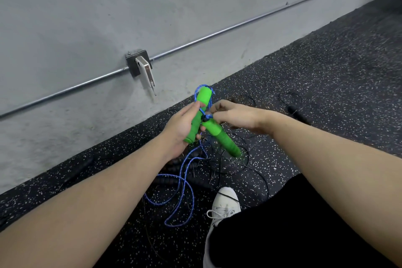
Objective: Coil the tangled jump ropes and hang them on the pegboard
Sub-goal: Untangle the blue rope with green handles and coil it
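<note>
I hold a jump rope with two green handles and a blue cord. My left hand [181,125] is closed around one green handle [201,107], which points up towards the wall. My right hand [236,115] pinches the blue cord where it knots at the top of the second green handle [221,137], which slants down to the right. The blue cord [181,187] wraps the upper handle and hangs in loose loops to the floor. Thin black ropes [239,165] lie tangled on the floor under my hands. No pegboard is in view.
A grey wall [108,17] carries a metal conduit [217,33] and an outlet box with a white plug [143,67]. The floor is black speckled rubber [326,72]. My white shoe [225,204] and dark trouser leg [282,224] are at the lower right. Another black rope with a handle [298,111] lies farther right.
</note>
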`<action>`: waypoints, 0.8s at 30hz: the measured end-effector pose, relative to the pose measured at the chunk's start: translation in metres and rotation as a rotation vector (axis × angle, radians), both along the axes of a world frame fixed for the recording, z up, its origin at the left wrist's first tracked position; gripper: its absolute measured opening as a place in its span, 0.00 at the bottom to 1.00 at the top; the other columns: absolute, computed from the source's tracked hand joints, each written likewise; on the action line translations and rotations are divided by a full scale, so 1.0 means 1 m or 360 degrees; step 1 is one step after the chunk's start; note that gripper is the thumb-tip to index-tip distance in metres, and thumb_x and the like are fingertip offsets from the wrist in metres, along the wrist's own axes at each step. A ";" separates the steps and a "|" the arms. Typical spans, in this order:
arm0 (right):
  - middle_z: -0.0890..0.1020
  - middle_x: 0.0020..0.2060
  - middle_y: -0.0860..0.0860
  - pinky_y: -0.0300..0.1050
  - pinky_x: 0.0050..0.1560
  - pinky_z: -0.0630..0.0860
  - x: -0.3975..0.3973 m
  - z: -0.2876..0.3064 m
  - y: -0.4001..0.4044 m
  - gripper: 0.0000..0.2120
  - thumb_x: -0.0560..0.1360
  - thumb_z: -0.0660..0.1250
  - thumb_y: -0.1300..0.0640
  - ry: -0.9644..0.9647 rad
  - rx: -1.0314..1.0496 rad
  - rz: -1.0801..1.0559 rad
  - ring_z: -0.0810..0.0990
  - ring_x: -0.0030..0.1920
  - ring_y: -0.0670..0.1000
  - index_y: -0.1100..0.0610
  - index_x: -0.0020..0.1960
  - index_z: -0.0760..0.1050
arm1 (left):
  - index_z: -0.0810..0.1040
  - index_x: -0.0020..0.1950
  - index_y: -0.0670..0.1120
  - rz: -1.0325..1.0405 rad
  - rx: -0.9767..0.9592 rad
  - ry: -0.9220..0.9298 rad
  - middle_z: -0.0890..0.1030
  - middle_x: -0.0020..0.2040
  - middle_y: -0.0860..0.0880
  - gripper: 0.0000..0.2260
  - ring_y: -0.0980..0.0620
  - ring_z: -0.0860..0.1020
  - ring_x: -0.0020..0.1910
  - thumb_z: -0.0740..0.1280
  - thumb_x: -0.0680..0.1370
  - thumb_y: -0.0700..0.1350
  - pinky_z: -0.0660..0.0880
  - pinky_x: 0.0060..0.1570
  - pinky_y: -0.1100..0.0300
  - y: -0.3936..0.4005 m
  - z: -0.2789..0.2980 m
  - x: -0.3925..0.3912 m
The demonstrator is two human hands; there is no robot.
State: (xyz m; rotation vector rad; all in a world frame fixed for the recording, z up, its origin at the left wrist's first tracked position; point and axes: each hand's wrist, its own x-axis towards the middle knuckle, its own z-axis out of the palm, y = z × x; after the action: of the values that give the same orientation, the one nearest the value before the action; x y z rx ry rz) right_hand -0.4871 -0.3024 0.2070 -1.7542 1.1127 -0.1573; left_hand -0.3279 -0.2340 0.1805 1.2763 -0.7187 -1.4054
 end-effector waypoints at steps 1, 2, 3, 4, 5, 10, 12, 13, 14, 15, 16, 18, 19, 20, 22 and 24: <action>0.83 0.54 0.50 0.51 0.52 0.76 0.001 0.000 0.002 0.20 0.71 0.68 0.49 0.0034 0.0019 0.0067 0.80 0.51 0.50 0.50 0.61 0.72 | 0.79 0.52 0.51 0.0008 0.0009 0.0061 0.79 0.41 0.48 0.09 0.55 0.73 0.27 0.62 0.85 0.51 0.66 0.23 0.65 -0.001 0.003 0.002; 0.84 0.53 0.51 0.51 0.52 0.77 0.003 -0.001 0.003 0.21 0.71 0.71 0.49 0.0016 0.0037 0.0111 0.81 0.50 0.50 0.50 0.61 0.72 | 0.79 0.52 0.52 0.0014 0.0021 0.0106 0.79 0.42 0.48 0.09 0.55 0.72 0.27 0.62 0.85 0.52 0.66 0.23 0.65 -0.001 0.006 0.004; 0.84 0.50 0.51 0.47 0.49 0.77 0.005 -0.002 0.005 0.20 0.72 0.74 0.49 -0.0025 0.0039 0.0142 0.81 0.47 0.48 0.51 0.60 0.72 | 0.79 0.52 0.53 0.0028 0.0035 0.0143 0.78 0.43 0.48 0.09 0.55 0.71 0.27 0.62 0.85 0.53 0.65 0.23 0.66 -0.001 0.008 0.004; 0.83 0.46 0.50 0.40 0.44 0.76 0.007 -0.002 0.006 0.18 0.74 0.75 0.50 -0.0057 0.0012 0.0158 0.80 0.42 0.44 0.52 0.59 0.72 | 0.79 0.52 0.53 0.0050 0.0044 0.0178 0.77 0.43 0.48 0.08 0.55 0.71 0.27 0.62 0.85 0.53 0.65 0.23 0.66 0.000 0.010 0.004; 0.82 0.43 0.47 0.34 0.40 0.74 0.009 -0.001 0.008 0.15 0.75 0.75 0.51 -0.0077 -0.0035 0.0172 0.78 0.38 0.40 0.52 0.56 0.73 | 0.80 0.52 0.53 0.0081 0.0045 0.0202 0.77 0.42 0.48 0.08 0.56 0.71 0.26 0.62 0.85 0.53 0.65 0.23 0.66 0.000 0.012 0.004; 0.80 0.39 0.52 0.39 0.34 0.78 0.016 0.008 0.012 0.05 0.81 0.67 0.54 -0.0388 0.0059 0.0077 0.79 0.35 0.49 0.53 0.52 0.72 | 0.78 0.61 0.59 0.0140 0.0012 0.0017 0.76 0.45 0.47 0.08 0.55 0.71 0.27 0.62 0.85 0.49 0.68 0.23 0.65 0.002 0.016 0.013; 0.78 0.36 0.51 0.39 0.25 0.73 0.020 0.014 0.010 0.07 0.82 0.64 0.51 -0.0557 0.0124 -0.0148 0.75 0.29 0.48 0.54 0.50 0.71 | 0.69 0.72 0.66 0.0060 0.0097 -0.0123 0.75 0.45 0.46 0.18 0.53 0.73 0.28 0.62 0.85 0.46 0.71 0.24 0.62 0.007 0.015 0.024; 0.76 0.34 0.51 0.38 0.23 0.70 0.021 0.018 0.008 0.08 0.83 0.63 0.49 -0.0649 0.0189 -0.0259 0.72 0.27 0.47 0.54 0.50 0.70 | 0.62 0.75 0.69 -0.0002 0.0140 -0.0133 0.76 0.45 0.45 0.25 0.53 0.74 0.29 0.63 0.85 0.45 0.74 0.26 0.60 0.010 0.015 0.028; 0.75 0.33 0.51 0.37 0.23 0.68 0.022 0.021 0.005 0.09 0.83 0.63 0.48 -0.0738 0.0281 -0.0358 0.69 0.26 0.47 0.54 0.50 0.69 | 0.58 0.76 0.71 -0.0059 0.0169 -0.0121 0.76 0.45 0.45 0.29 0.52 0.75 0.31 0.63 0.85 0.44 0.76 0.28 0.58 0.014 0.015 0.032; 0.73 0.33 0.51 0.36 0.22 0.66 0.023 0.024 0.003 0.10 0.82 0.63 0.47 -0.0816 0.0389 -0.0452 0.68 0.26 0.47 0.54 0.50 0.68 | 0.57 0.75 0.70 -0.0088 0.0185 -0.0101 0.77 0.44 0.45 0.29 0.51 0.76 0.32 0.63 0.84 0.43 0.78 0.32 0.56 0.018 0.016 0.035; 0.73 0.32 0.51 0.36 0.22 0.65 0.024 0.026 0.001 0.11 0.82 0.63 0.47 -0.0869 0.0485 -0.0536 0.67 0.25 0.47 0.54 0.49 0.68 | 0.62 0.72 0.67 -0.0087 0.0196 -0.0084 0.77 0.42 0.46 0.24 0.51 0.77 0.33 0.63 0.84 0.42 0.78 0.35 0.54 0.022 0.017 0.039; 0.72 0.31 0.51 0.37 0.22 0.64 0.027 0.030 0.002 0.12 0.81 0.64 0.48 -0.0920 0.0629 -0.0657 0.67 0.25 0.47 0.55 0.46 0.68 | 0.74 0.62 0.55 -0.0049 0.0223 -0.0088 0.77 0.40 0.47 0.10 0.52 0.77 0.32 0.62 0.84 0.43 0.78 0.36 0.56 0.030 0.021 0.048; 0.72 0.30 0.51 0.37 0.22 0.64 0.030 0.031 0.003 0.12 0.80 0.64 0.49 -0.0956 0.0683 -0.0685 0.67 0.25 0.47 0.55 0.45 0.68 | 0.75 0.57 0.50 -0.0030 0.0249 -0.0096 0.76 0.39 0.48 0.05 0.52 0.76 0.30 0.62 0.83 0.44 0.77 0.34 0.57 0.034 0.022 0.053; 0.72 0.31 0.51 0.37 0.22 0.65 0.034 0.032 0.005 0.10 0.80 0.64 0.50 -0.0989 0.0708 -0.0697 0.67 0.25 0.48 0.55 0.45 0.67 | 0.75 0.54 0.47 -0.0005 0.0272 -0.0098 0.76 0.37 0.48 0.04 0.53 0.75 0.29 0.61 0.83 0.45 0.77 0.33 0.58 0.037 0.022 0.059; 0.74 0.32 0.52 0.39 0.23 0.68 0.043 0.035 0.009 0.08 0.79 0.64 0.51 -0.1004 0.0690 -0.0701 0.69 0.26 0.48 0.55 0.46 0.68 | 0.73 0.54 0.46 0.0047 0.0277 -0.0093 0.75 0.34 0.50 0.07 0.53 0.73 0.28 0.63 0.82 0.50 0.75 0.32 0.59 0.045 0.023 0.069; 0.77 0.35 0.53 0.41 0.27 0.73 0.054 0.037 0.014 0.09 0.79 0.64 0.51 -0.0981 0.0655 -0.0653 0.73 0.29 0.50 0.57 0.47 0.72 | 0.73 0.57 0.48 0.0055 0.0235 -0.0112 0.75 0.32 0.51 0.11 0.53 0.73 0.28 0.65 0.82 0.54 0.74 0.32 0.59 0.053 0.026 0.078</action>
State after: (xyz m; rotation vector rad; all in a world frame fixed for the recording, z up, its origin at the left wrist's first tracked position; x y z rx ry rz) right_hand -0.4327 -0.2882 0.2438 -0.9925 0.9402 -0.6278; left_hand -0.2498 -0.1807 0.2067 1.4527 -0.6460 -1.4124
